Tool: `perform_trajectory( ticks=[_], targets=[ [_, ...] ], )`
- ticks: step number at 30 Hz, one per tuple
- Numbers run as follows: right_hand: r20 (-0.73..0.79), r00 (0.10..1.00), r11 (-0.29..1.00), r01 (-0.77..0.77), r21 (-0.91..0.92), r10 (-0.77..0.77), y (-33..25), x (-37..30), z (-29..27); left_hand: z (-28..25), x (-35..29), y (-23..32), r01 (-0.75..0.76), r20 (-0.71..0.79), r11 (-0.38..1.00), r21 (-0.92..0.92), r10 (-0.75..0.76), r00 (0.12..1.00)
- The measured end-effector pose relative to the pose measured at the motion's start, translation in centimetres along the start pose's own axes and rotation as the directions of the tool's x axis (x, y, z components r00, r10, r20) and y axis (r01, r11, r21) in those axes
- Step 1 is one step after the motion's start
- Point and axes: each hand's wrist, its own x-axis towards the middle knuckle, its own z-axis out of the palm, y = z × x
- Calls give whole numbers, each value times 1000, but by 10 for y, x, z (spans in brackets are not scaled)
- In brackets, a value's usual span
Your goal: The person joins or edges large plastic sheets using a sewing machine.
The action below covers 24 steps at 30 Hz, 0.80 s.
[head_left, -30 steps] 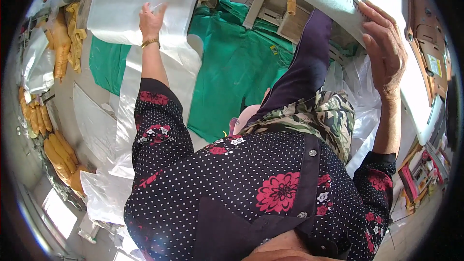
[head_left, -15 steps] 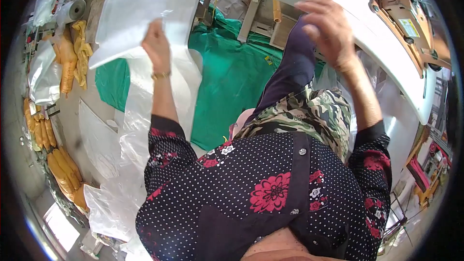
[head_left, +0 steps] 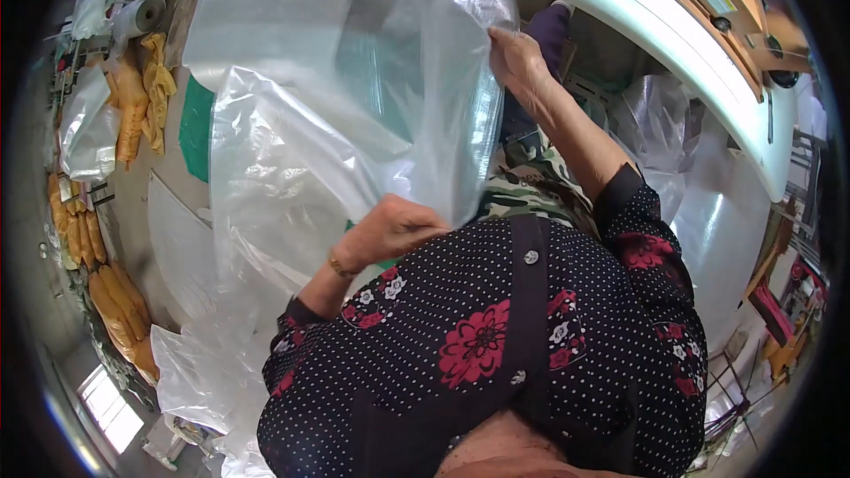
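A large sheet of clear plastic film (head_left: 292,137) hangs from the white table's edge and spreads across my front. Close to my waist, my left hand (head_left: 390,230) is closed in a pinch on the film's near edge. Farther out and to the right, my right hand (head_left: 521,60) grips the film's right edge just below the table. Between the two hands the film is pulled fairly straight, with folds running through its middle. Green sheeting (head_left: 197,128) shows beside the film and faintly through it.
The white table (head_left: 611,0) curves along the far side, with a brown metal machine part (head_left: 708,9) at its right. Orange-yellow bundles (head_left: 122,310) and a film roll (head_left: 146,16) are at the left. More clear film (head_left: 722,204) hangs at the right.
My left hand has come back toward my waist and right, drawing the film across my front. My right hand has moved left and down from the table and taken hold of the film's edge.
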Motion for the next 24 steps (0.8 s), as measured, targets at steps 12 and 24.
perform_trajectory(
  ticks=[12, 24],
  targets=[
    [893, 223, -110, 952, -286, -392, 5, -174, 7, -83, 5, 7, -82, -88, 993, -81, 75, 993],
    [289, 945, 899, 13, 439, -155, -44, -120, -47, 13, 72, 21, -267, 29, 785, 559, 304, 952]
  ],
)
